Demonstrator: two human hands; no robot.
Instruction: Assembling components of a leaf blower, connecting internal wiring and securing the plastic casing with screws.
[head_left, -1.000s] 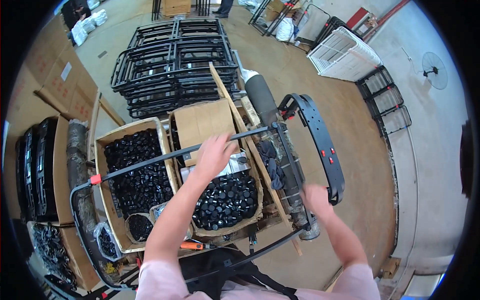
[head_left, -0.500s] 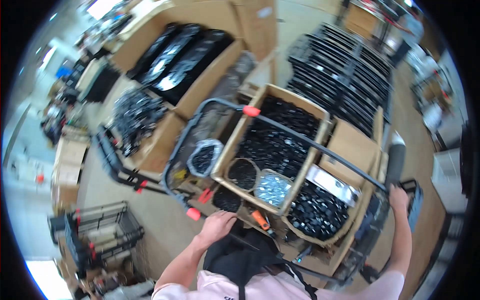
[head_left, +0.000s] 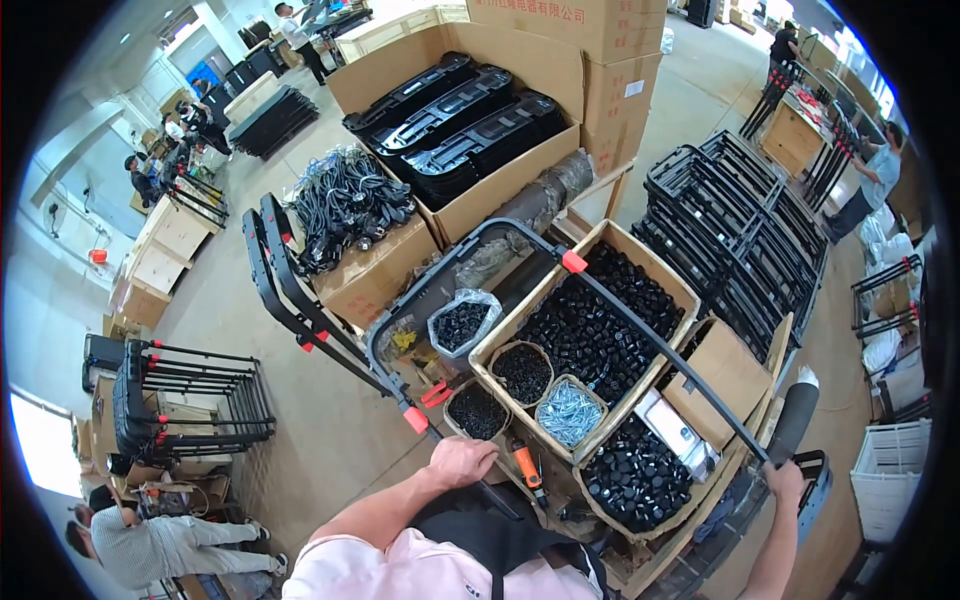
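Note:
Both hands hold a black tubular metal frame (head_left: 690,374) with red fittings, tilted across the bins. My left hand (head_left: 463,462) is closed round its near-left tube, below a red fitting (head_left: 415,419). At the frame's right end, my right hand (head_left: 786,481) grips the tube. Under the frame lies a cardboard bin of black plastic caps (head_left: 560,325), with smaller tubs of black screws (head_left: 522,374) and silver screws (head_left: 571,413). An orange-and-black power screwdriver (head_left: 527,466) lies right of my left hand. Closer to me is another tub of round black caps (head_left: 637,475).
Beyond the bins stand a carton of black plastic panels (head_left: 470,125) and a heap of black cables (head_left: 350,205). Stacked black frames (head_left: 735,230) are at the right; a frame rack (head_left: 200,395) is at the left. A person (head_left: 170,540) is at lower left; others work farther off.
My view has swung, so the bins and frame appear farther right and somewhat lower. Both hands keep their hold on the frame. A person at lower left shows more fully.

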